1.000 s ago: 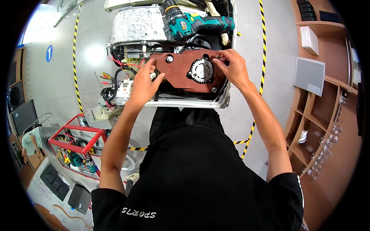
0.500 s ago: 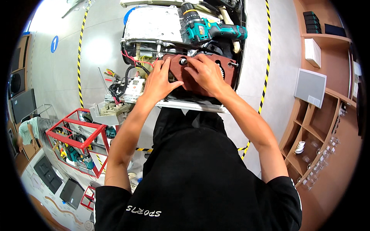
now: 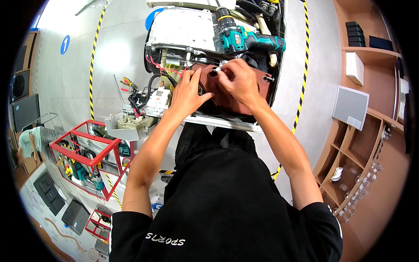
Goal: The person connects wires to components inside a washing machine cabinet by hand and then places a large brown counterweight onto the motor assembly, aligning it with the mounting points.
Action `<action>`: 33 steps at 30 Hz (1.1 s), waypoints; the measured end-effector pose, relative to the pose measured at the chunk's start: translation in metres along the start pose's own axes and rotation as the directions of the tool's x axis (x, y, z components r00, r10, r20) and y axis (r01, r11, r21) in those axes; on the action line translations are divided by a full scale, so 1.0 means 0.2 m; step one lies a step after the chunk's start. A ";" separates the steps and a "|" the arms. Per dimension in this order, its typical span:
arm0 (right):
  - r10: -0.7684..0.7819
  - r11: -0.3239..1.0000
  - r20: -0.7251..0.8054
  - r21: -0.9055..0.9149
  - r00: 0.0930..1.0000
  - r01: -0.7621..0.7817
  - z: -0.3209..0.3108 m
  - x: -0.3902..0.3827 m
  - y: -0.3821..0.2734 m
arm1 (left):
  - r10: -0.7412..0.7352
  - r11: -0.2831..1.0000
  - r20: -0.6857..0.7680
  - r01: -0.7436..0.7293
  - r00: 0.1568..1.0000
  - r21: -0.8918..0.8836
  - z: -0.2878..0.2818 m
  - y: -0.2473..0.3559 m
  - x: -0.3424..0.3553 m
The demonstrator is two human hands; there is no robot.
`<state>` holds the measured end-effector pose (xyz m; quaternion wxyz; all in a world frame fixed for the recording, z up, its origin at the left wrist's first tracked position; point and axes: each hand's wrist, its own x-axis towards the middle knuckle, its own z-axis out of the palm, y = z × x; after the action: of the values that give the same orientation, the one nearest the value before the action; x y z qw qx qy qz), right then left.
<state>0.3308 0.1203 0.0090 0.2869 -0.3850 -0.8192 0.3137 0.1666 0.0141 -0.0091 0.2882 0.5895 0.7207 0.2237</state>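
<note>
My right hand (image 3: 239,85) pinches a small silver bolt (image 3: 218,69) at the dark hole in the reddish-brown plate (image 3: 262,92), covering much of the plate. My left hand (image 3: 187,91) rests at the plate's left edge, thumb apart from the fingers. The plate sits in an opened machine housing (image 3: 222,123). A teal cordless drill (image 3: 246,39) lies above it beside a silver foil-covered panel (image 3: 181,28). Red wires (image 3: 157,63) and a white switch unit (image 3: 162,97) are left of my left hand. A second bolt (image 3: 268,78) sticks up at the plate's right.
Pliers (image 3: 127,82) lie at the housing's left. A red-framed tool cart (image 3: 100,155) stands lower left, with another person (image 3: 28,144) beyond. Wooden shelving (image 3: 358,148) lines the right. Striped floor tape (image 3: 301,105) runs along both sides.
My right hand has moved left from the gear-like disc onto the bolt, now covering the disc. The housing, plate and left hand appear farther right in view.
</note>
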 end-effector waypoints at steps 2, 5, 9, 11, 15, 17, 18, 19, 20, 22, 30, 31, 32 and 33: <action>0.260 0.936 -0.011 0.248 0.965 -0.250 -0.08 -0.05 0.03 | 0.043 0.999 -0.019 -0.042 0.999 0.024 0.01 0.00 0.00; 0.591 0.524 0.179 0.656 0.786 -0.544 -0.22 -0.11 0.09 | 0.054 0.998 -0.019 -0.053 0.998 0.046 0.01 0.01 0.00; 0.659 0.086 0.290 0.888 0.694 -0.452 -0.40 -0.20 0.10 | 0.168 0.985 -0.104 -0.162 0.980 0.064 0.00 0.04 0.00; 0.650 -0.085 0.401 0.883 0.646 -0.462 -0.50 -0.26 0.15 | 0.268 0.961 -0.103 -0.259 0.958 0.095 -0.01 0.06 -0.02; 0.702 0.284 0.420 0.577 0.576 -0.766 -0.63 -0.36 0.24 | 0.391 0.907 -0.031 -0.379 0.920 0.185 -0.01 0.13 -0.04; 0.592 0.760 0.287 0.112 0.753 -0.640 -0.59 -0.42 0.21 | 0.442 0.878 -0.004 -0.431 0.897 0.209 0.00 0.14 -0.03; 0.476 0.878 0.310 -0.114 0.823 -0.465 -0.58 -0.44 0.18 | 0.451 0.875 -0.008 -0.441 0.892 0.201 0.01 0.16 -0.03; 0.356 0.914 0.364 -0.326 0.861 -0.240 -0.58 -0.46 0.15 | 0.458 0.870 0.011 -0.451 0.889 0.201 0.02 0.16 -0.03; 0.337 0.890 0.370 -0.426 0.866 -0.164 -0.54 -0.49 0.15 | 0.465 0.865 0.030 -0.461 0.885 0.200 0.02 0.16 -0.03; 0.301 0.863 0.421 -0.502 0.856 -0.057 -0.52 -0.52 0.14 | 0.480 0.854 0.053 -0.480 0.876 0.203 0.03 0.17 -0.04; 0.253 0.918 0.296 -0.373 0.921 -0.133 -0.48 -0.59 0.20 | 0.530 0.824 0.089 -0.536 0.844 0.182 0.09 0.28 -0.02; 0.276 0.944 0.251 -0.254 0.928 -0.211 -0.51 -0.57 0.17 | 0.535 0.822 0.095 -0.544 0.839 0.170 0.09 0.31 -0.02; 0.303 0.951 0.209 -0.128 0.930 -0.281 -0.53 -0.56 0.15 | 0.551 0.816 0.096 -0.559 0.829 0.147 0.10 0.34 0.00; 0.415 0.867 0.211 0.203 0.885 -0.455 -0.54 -0.59 0.18 | 0.555 0.812 0.110 -0.566 0.824 0.144 0.11 0.36 0.02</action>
<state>0.4870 0.0748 0.0239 0.1872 -0.4947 -0.6861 0.4995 0.2333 0.0320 0.0218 0.1802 0.8049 0.5219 0.2176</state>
